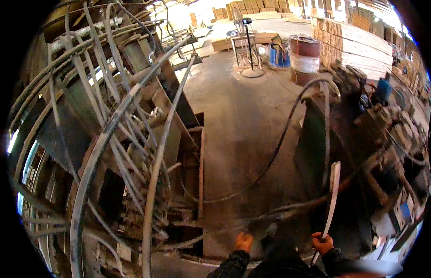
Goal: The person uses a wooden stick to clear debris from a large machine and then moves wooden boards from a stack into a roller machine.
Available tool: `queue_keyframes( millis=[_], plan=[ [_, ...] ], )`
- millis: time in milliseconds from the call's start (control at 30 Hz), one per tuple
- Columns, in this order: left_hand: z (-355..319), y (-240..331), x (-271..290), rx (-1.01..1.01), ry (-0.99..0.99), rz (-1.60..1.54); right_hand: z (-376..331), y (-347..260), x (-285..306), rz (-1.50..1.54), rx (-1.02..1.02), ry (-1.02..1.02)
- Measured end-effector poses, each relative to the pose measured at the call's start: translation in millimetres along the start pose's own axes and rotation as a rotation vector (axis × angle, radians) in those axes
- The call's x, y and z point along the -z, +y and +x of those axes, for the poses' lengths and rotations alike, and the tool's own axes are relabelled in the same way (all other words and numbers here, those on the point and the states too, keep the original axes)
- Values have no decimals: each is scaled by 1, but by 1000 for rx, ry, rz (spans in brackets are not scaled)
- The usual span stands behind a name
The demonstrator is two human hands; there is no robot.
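Head view: our right hand [322, 243] is wrapped around a pale strip [333, 197], probably light, stiffish, best held mid-length; our left hand [244, 242], half-curled, looks empty.

Industrial workshop, judging by thick hoses [77, 222], a banded drum [305, 60] and stacked boards [363, 51].

On your left are hoses [87, 178]; in your right hand [322, 243], a strip [333, 194]; farther ahead, a drum [304, 64] stands left of stacked boards [357, 45].
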State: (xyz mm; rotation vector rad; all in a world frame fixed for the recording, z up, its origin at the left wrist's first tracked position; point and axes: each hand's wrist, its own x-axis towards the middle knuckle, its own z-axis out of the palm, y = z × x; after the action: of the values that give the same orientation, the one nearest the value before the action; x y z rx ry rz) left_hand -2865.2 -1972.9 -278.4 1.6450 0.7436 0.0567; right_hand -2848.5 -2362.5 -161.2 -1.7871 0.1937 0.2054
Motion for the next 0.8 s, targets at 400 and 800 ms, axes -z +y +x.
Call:
queue_keyframes(
  millis=[400, 800],
  plan=[
    [222, 45, 128, 580, -47, 414, 378, -241, -150, 129, -129, 3],
    [681, 229, 93, 370, -7, 99, 683, -388, -285, 81, -422, -9]
  ],
)
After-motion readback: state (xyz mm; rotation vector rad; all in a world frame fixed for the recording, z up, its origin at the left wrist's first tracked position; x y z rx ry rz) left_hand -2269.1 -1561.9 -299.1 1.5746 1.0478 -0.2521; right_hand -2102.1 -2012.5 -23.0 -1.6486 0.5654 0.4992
